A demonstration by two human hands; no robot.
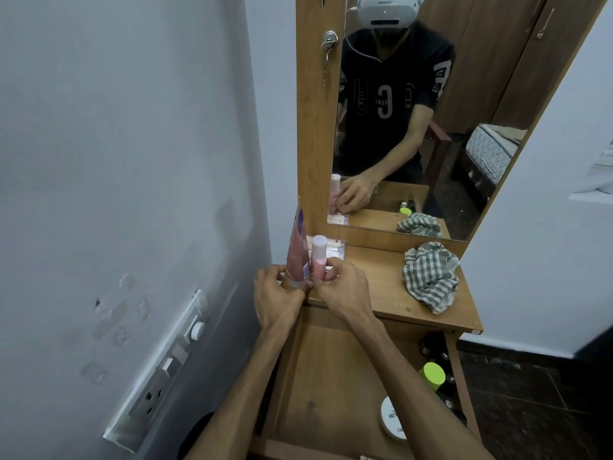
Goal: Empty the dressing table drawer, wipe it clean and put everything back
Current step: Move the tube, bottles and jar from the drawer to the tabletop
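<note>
The wooden drawer (318, 370) stands pulled out below the dressing table top (381, 287). At the top's back left corner, a pink tube (296, 250) stands upright with my left hand (278, 298) gripping its base. Right beside it stands a pink bottle (317, 257) with a pale cap, pinched low down by my right hand (341, 288). A green-and-white checked cloth (431, 277) lies crumpled on the right of the top. In the drawer's right side sit a bottle with a lime-green cap (432, 376), a round white jar (393, 418) and some dark bottles (434, 346).
A small clear box (335, 249) lies behind the pink bottle against the mirror frame. The mirror (414, 127) rises behind the top, with a lock and keys (329, 41) on its frame. A wall switchboard (159, 370) is at the left. Dark floor (530, 393) lies to the right.
</note>
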